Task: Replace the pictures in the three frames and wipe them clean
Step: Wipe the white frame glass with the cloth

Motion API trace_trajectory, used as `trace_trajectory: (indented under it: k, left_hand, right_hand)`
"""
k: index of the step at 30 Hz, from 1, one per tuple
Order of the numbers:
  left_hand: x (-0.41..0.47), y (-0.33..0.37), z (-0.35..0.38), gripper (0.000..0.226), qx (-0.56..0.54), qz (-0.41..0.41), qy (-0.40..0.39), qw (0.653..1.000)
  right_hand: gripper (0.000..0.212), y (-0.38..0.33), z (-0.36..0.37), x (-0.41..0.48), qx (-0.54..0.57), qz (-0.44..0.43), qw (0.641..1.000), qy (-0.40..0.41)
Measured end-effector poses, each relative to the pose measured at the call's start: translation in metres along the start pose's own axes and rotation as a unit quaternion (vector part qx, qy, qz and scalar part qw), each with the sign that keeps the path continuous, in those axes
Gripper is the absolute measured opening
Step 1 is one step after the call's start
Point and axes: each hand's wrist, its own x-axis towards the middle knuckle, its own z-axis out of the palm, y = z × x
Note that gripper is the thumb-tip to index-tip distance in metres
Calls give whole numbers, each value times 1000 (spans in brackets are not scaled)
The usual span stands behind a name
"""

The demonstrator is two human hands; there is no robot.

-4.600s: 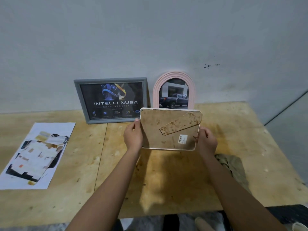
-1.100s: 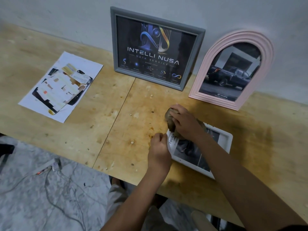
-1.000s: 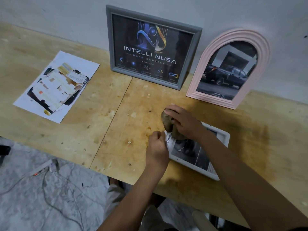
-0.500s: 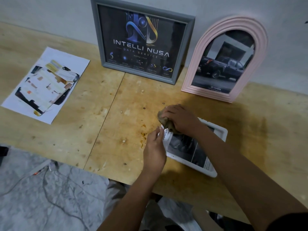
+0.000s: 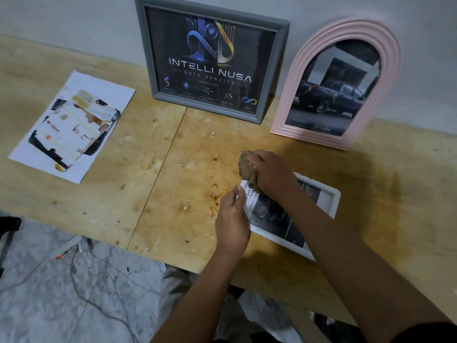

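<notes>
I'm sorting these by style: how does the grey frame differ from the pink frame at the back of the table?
The grey frame is rectangular with a plain flat border; the pink frame is arched with a ridged border. The grey frame holds a dark "INTELLI NUSA" logo poster; the pink frame holds a photo of a dark pickup truck. Both stand upright against the wall, untouched by either hand.

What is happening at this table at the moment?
A person is wiping a white picture frame that lies flat on the wooden table. The right hand presses a brown cloth onto its upper left corner, while the left hand steadies its left edge. A grey frame and a pink arched frame lean against the wall behind, and printed sheets lie at the left.
</notes>
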Motion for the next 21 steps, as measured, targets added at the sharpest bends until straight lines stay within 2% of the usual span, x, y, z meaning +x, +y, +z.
trace_trajectory:
  k: [4,6,11,16,21]
  left_hand:
    - [3,4,-3,41,6,-9,-18,1000]
    - [4,9,-6,37,-37,-64,-43,996]
    - [6,13,-4,39,-144,-129,-5,981]
    - [8,6,-1,39,-148,-120,6,982]
    - [9,-3,4,36,-122,-100,6,987]
  right_hand:
    - [37,0,-7,-1,27,38,999,-5]
    - [34,2,-8,-3,28,60,998,9]
    - [27,19,-14,-23,-10,120,991,66]
    - [27,41,-18,-68,-7,203,976,79]
    - [25,44,-16,-70,67,205,974,74]
